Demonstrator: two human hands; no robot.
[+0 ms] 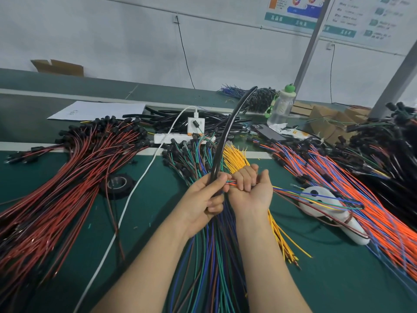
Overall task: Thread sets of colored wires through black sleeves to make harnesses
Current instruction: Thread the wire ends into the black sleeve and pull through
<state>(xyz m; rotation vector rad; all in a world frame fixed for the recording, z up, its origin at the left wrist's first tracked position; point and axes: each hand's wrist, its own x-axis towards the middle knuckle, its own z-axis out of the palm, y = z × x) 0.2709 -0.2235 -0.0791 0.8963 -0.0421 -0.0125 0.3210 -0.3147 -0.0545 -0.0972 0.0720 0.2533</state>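
Now, hands: both up over the desk (158, 206), on the near side of the power strip (171, 138).
L hand (203, 199): grip clamped round black sleeve (228, 129) near its lower end.
Sleeve: curves up & away from L hand, crossing above the strip; top end sits past strip's far side.
R hand (250, 188): palm up, just right of L hand; grip curled tight on wire set (293, 192).
Wire set: mixed colours; ends reach L fingers beside sleeve, can't tell if any are inside; rest runs off right of R hand.
Left of strip: red/black wires (79, 177) in a pile, tape roll (117, 184) nearer.
Near side of strip: green/blue wires (209, 256) under forearms, yellow wires (234, 157) beside.
Right of strip: orange/blue wires (338, 177), phone (268, 131), bottle (281, 107).
Behind strip: spare sleeves (203, 119) in a heap.
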